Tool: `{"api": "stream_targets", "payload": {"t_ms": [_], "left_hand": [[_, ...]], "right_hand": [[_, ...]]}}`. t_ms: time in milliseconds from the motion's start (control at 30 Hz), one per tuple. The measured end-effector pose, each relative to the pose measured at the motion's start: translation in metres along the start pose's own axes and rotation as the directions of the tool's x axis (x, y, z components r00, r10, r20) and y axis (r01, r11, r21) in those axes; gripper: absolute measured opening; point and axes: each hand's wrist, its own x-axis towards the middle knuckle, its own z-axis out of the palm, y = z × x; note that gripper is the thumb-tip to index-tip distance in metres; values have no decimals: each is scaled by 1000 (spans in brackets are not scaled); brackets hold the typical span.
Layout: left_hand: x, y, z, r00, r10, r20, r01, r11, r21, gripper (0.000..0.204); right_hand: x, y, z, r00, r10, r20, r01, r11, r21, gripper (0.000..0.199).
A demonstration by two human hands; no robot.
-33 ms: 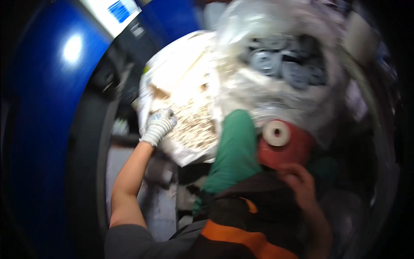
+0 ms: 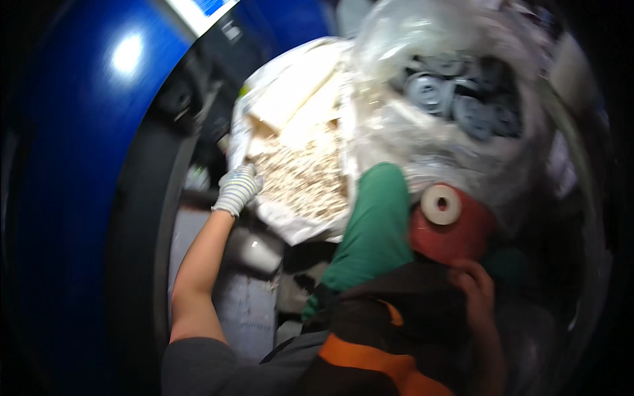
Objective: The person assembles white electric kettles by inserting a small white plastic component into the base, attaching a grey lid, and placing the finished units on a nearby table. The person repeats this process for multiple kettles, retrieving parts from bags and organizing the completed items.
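Observation:
My left hand (image 2: 239,189), in a white striped knit glove, is at the left rim of a white bag (image 2: 290,232). Its fingers are curled in, and what they may hold is hidden. Inside the bag lies a heap of small beige pieces (image 2: 300,175), with a pale sheet-like piece (image 2: 281,99) at its far end. My bare right hand (image 2: 474,285) rests at the near edge of a red object (image 2: 456,239); its fingers are bent and blurred, so their grip is unclear. On the red object lies a cream ring-shaped piece (image 2: 430,204).
At the far right, a clear plastic bag (image 2: 396,43) holds several grey round parts (image 2: 429,94). A large blue surface (image 2: 72,165) curves along the left. My green-trousered leg (image 2: 380,218) is between the white bag and the red object. A grey cylinder (image 2: 259,253) lies below my left hand.
The view has shifted, so the scene sits farther right. My left hand has drawn back from over the beige pieces to the bag's left rim. My right hand stays by the red object.

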Motion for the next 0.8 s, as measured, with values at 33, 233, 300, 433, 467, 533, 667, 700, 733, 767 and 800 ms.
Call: {"api": "stream_targets", "payload": {"t_ms": [33, 233, 300, 433, 467, 533, 667, 700, 733, 767, 800], "left_hand": [[-12, -47, 20, 988, -109, 109, 106, 994, 39, 39], [-153, -154, 203, 763, -389, 516, 551, 809, -206, 80], [-159, -120, 211, 704, -634, 319, 696, 706, -134, 97], [-161, -149, 233, 476, -823, 312, 787, 239, -569, 87], [-188, -221, 251, 462, -809, 364, 735, 119, -668, 69], [-169, -161, 251, 471, -706, 529, 737, -15, -676, 59], [-157, -177, 208, 643, -763, -68, 644, 586, -492, 82], [-147, -158, 164, 678, -720, -147, 540, 624, -564, 77], [-142, -169, 129, 758, -623, -194, 378, 661, -648, 76], [-136, -151, 93, 792, -505, -343, 214, 756, -619, 61], [-129, -132, 55, 797, -359, -485, 38, 832, -554, 46]], "right_hand": [[-10, 26, -20, 994, 54, -91, -59, 997, -56, 28], [-21, 79, -35, 939, 275, -206, -266, 961, 70, 27], [-16, 58, -29, 937, 285, -200, -286, 958, 26, 27], [-12, 37, -27, 957, 247, -150, -259, 964, -64, 25], [2, 42, -18, 966, 253, -53, -255, 966, -31, 25], [-5, 39, -21, 946, 277, -168, -291, 955, -64, 24], [2, 45, -10, 958, 266, -105, -275, 957, -88, 22], [4, 39, -8, 967, 236, -94, -247, 960, -133, 22], [10, 34, 0, 977, 206, -55, -213, 963, -165, 22], [14, 28, 8, 984, 176, -32, -179, 964, -199, 22], [19, 23, 20, 991, 131, 20, -125, 973, -196, 22]]}}
